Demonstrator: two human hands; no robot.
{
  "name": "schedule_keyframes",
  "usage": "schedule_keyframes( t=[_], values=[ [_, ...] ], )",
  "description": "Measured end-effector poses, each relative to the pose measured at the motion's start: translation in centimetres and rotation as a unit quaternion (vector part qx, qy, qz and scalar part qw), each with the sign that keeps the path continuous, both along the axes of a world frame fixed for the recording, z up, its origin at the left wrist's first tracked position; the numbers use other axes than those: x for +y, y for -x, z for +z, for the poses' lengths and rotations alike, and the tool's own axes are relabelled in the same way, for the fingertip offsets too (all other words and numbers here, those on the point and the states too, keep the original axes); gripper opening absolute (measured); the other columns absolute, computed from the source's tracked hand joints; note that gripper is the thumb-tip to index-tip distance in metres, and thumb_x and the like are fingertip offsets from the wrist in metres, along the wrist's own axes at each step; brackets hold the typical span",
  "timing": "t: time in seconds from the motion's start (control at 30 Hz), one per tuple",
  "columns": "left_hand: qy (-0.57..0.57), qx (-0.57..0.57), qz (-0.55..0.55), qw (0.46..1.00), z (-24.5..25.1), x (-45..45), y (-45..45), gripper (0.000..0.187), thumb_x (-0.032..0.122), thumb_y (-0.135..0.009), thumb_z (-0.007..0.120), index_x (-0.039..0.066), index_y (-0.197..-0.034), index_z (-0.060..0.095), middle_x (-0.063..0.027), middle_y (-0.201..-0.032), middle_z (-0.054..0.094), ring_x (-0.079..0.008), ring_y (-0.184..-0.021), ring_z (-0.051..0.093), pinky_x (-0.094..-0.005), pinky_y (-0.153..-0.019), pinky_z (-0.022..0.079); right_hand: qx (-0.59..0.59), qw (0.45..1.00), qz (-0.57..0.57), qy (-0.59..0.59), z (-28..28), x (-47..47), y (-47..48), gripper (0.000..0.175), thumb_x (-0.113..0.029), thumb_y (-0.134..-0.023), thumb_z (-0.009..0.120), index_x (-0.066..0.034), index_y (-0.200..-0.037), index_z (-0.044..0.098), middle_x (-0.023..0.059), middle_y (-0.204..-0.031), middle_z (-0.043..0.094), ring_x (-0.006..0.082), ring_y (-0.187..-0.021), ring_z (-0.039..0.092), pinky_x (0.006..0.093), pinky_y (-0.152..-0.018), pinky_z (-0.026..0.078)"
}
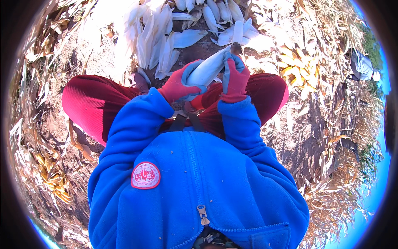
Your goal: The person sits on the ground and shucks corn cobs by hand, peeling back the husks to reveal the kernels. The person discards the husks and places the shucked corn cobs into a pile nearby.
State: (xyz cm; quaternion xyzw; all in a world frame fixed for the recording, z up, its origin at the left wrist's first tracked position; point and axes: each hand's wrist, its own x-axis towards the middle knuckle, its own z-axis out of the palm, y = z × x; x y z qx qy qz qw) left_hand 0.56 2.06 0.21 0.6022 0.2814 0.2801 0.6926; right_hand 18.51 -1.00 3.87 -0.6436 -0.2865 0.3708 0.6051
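Note:
An ear of corn (209, 69) in its pale husk lies slantwise between my two gloved hands, above my crossed legs. My left hand (178, 80), in a red and grey work glove, wraps around the lower, thicker part of the ear. At the upper end, where dark silk (236, 48) sticks out, my right hand (235, 76) pinches the husk near the tip. The husk still covers the part of the ear that shows. Just ahead of my hands is a heap of loose pale husks (154, 40), with several ears in their husks (217, 14) at its far side.
Bare yellow corn cobs lie in a pile (300, 67) on the right and another pile (53, 177) on the left. Dry corn stalks (335, 93) litter the soil on both sides. A person (362, 65) is at the far right. My knees (88, 105) flank the work area.

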Motion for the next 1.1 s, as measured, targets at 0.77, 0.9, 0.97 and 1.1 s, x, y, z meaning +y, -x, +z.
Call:
schedule_keyframes(
  t=[0.77, 0.9, 0.97, 1.1],
  values=[
    [0.218, -0.077, -0.073, 0.97, -0.5, 0.0, -0.3, 0.08, 0.01, -0.066, 0.075, 0.004, -0.137, 0.039, -0.0112, -0.125, 0.054, -0.02, -0.112, 0.053, -0.0365, -0.097, 0.042, 0.131, 0.989, 0.06, -0.021, 1.7, -0.1, 1.4, 0.044, -0.036, -0.096, 0.051, 0.002, -0.117, 0.057, 0.0154, -0.1, 0.066, 0.0219, -0.089, 0.065, 0.0317, -0.077, 0.053],
    [0.087, -0.038, -0.038, 0.995, -0.7, 0.0, -0.5, 0.084, 0.017, -0.064, 0.08, 0.005, -0.138, 0.04, -0.0104, -0.127, 0.054, -0.0187, -0.115, 0.052, -0.0349, -0.099, 0.04, 0.119, 0.992, 0.026, -0.017, 1.1, 0.0, 1.2, 0.038, -0.03, -0.095, 0.054, 0.0021, -0.115, 0.058, 0.013, -0.098, 0.066, 0.0187, -0.088, 0.065, 0.0297, -0.079, 0.052],
    [0.027, 0.013, -0.007, 1.0, -0.2, -0.1, -0.4, 0.085, 0.015, -0.065, 0.078, 0.004, -0.139, 0.038, -0.0117, -0.13, 0.052, -0.0193, -0.117, 0.051, -0.0346, -0.099, 0.041, 0.061, 0.998, 0.003, -0.021, 0.2, 0.0, 0.7, 0.032, -0.026, -0.093, 0.059, 0.0009, -0.11, 0.061, 0.0089, -0.094, 0.066, 0.0136, -0.084, 0.062, 0.027, -0.076, 0.05],
    [-0.027, 0.033, 0.039, 0.998, 0.3, -0.5, -0.4, 0.086, 0.016, -0.064, 0.079, 0.003, -0.139, 0.038, -0.0142, -0.13, 0.053, -0.0195, -0.118, 0.051, -0.0343, -0.098, 0.041, -0.091, 0.994, 0.053, -0.016, 0.4, 0.0, 1.7, 0.024, -0.023, -0.09, 0.064, -0.0008, -0.1, 0.064, 0.002, -0.089, 0.065, 0.0064, -0.079, 0.057, 0.0242, -0.072, 0.047]
  ],
)
